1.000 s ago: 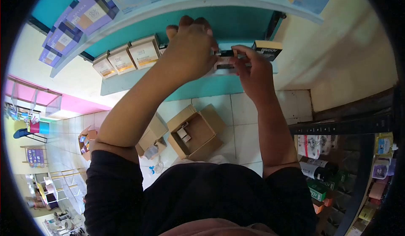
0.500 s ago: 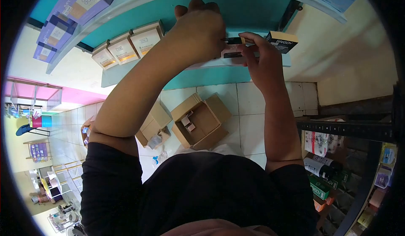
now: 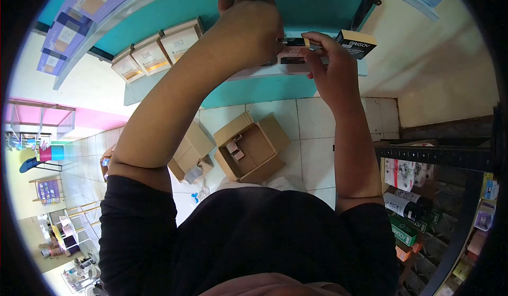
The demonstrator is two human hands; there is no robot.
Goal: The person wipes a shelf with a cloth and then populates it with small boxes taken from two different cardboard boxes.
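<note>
On the lower shelf, a small black-and-pink box (image 3: 292, 53) lies between my two hands. My right hand (image 3: 337, 63) has its index finger and thumb around the right end of this box. The left end disappears behind my left hand (image 3: 253, 29), which reaches over the shelf with knuckles bent and fingers curled. What its fingertips hold is hidden behind the hand. Just right of my right hand stands a black Brasov box (image 3: 357, 46) with a tan top.
Several cream boxes (image 3: 151, 56) line the lower shelf (image 3: 138, 90) at left. Purple boxes (image 3: 69, 37) stand on the upper shelf. An open carton (image 3: 267, 148) with small pink packs sits on the tiled floor. A dark metal rack (image 3: 439, 156) holds goods at right.
The view has shifted slightly. My right hand has moved a little to the right, and its index finger and thumb are slightly rearranged at the box end. My left hand stays nearly still.
</note>
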